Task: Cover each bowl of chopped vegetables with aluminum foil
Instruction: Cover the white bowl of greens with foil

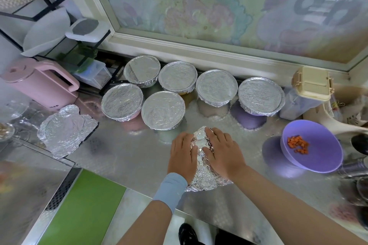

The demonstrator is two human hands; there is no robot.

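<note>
Done: six foil-covered bowls [163,110] are grouped along the table's [129,155] back edge, contents hidden.
Left: the purple bowl [322,161] of diced carrot [298,144], near the right edge, is uncovered.
Hands: the left hand [182,153] and right hand [221,151] are pressed flat, fingers straight, on a crumpled foil sheet [203,178] near the front edge.

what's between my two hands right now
In the head view, a crumpled aluminum foil sheet lies between the left hand and right hand, both resting flat on it.
</note>
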